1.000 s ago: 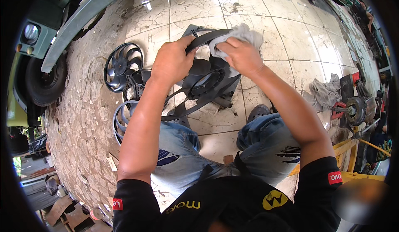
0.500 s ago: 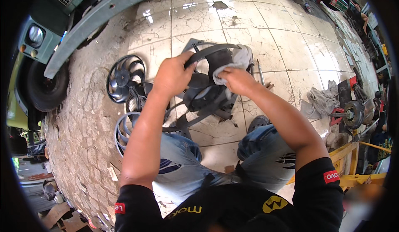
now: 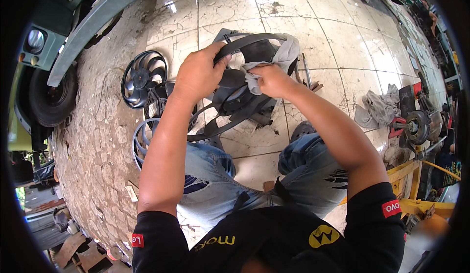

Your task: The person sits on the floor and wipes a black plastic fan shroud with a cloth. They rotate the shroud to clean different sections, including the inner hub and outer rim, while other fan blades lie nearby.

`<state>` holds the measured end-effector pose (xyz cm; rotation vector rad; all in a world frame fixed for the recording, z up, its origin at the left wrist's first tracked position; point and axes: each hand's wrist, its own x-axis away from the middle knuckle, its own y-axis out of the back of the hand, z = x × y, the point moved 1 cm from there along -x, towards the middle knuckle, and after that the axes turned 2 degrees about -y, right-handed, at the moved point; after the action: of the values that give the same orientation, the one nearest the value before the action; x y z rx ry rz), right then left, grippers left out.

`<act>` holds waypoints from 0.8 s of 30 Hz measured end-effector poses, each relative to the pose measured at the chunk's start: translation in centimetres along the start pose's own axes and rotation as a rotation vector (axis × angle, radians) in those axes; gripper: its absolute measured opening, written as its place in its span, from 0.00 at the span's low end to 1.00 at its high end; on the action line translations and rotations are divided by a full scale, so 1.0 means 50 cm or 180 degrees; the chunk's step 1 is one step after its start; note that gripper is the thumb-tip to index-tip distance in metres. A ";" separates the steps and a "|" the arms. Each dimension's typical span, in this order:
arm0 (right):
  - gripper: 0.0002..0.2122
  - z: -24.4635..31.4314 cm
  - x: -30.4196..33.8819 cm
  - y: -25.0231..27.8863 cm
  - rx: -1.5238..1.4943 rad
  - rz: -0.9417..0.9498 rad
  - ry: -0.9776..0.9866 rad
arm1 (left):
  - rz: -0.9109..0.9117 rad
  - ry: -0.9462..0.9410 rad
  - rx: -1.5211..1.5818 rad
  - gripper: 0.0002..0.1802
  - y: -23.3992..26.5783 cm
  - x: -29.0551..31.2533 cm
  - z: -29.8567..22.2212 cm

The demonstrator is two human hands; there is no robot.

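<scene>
A black fan (image 3: 228, 79) with broad blades inside an outer ring is tilted in front of me. My left hand (image 3: 201, 71) is closed round the left part of its ring, thumb inside the rim. In my right hand (image 3: 272, 80) a grey rag (image 3: 286, 54) is bunched up and pressed against a blade near the hub. Part of the rag drapes over the ring's far right edge. Beneath the fan, other dark parts show only in pieces, so I cannot tell their kind.
Left of the fan lies another black ringed fan (image 3: 142, 79), with a grey ringed one (image 3: 141, 138) nearer me. A crumpled cloth (image 3: 381, 106) and a hub with a disc (image 3: 417, 127) lie right. A vehicle's bumper (image 3: 83, 45) and tyre (image 3: 54, 97) stand at far left.
My right hand has drawn the rag inward across the blade, toward the hub. My left hand keeps its hold on the ring. The whole view has shifted slightly.
</scene>
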<state>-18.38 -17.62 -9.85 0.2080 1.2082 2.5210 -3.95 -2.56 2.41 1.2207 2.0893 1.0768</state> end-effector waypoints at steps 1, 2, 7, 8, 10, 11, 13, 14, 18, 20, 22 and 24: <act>0.18 0.006 0.004 0.010 -0.0081 0.0219 -0.0315 | 0.0042 0.0046 -0.0020 0.25 0.003 -0.002 0.004; 0.18 0.006 0.004 0.001 -0.0088 0.0176 -0.0214 | 0.0086 0.0092 -0.0041 0.25 0.005 -0.002 0.008; 0.18 0.038 -0.013 -0.007 -0.0353 0.0391 -0.0236 | -0.0079 -0.0219 0.0081 0.30 -0.021 -0.009 0.029; 0.18 0.030 -0.015 -0.012 -0.0481 0.0521 -0.0289 | 0.0039 -0.0129 0.0172 0.31 -0.021 -0.008 0.027; 0.18 0.029 -0.013 -0.003 -0.0527 0.0819 -0.0365 | 0.0039 -0.0150 0.0167 0.32 -0.022 -0.002 0.016; 0.18 0.026 -0.008 0.005 -0.0381 0.0813 -0.0432 | 0.0039 -0.0157 0.0166 0.32 -0.022 0.000 0.012; 0.18 0.019 0.007 0.021 -0.0095 0.0804 -0.0567 | 0.0019 -0.0036 0.0119 0.32 -0.015 0.000 0.006; 0.16 -0.012 0.009 0.013 0.0251 0.0751 -0.0486 | 0.0013 0.0022 0.0097 0.31 -0.014 0.000 0.005; 0.12 -0.060 0.025 0.024 0.0887 0.0049 0.0001 | -0.0200 -0.0084 0.0206 0.31 -0.010 -0.011 0.043; 0.13 -0.048 0.012 0.052 0.0577 -0.0488 0.0274 | -0.0210 -0.0077 0.0160 0.31 -0.007 -0.016 0.045; 0.16 0.014 0.015 0.084 0.0234 -0.1063 0.0501 | -0.0203 -0.0039 0.0116 0.31 -0.009 -0.014 0.043; 0.14 0.011 0.016 0.077 0.0629 -0.1240 0.0812 | -0.0199 -0.0028 0.0050 0.31 -0.007 -0.014 0.036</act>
<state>-19.88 -19.19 -6.53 -0.2866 1.4351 2.1353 -2.47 -2.60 1.13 1.1575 2.1186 1.0274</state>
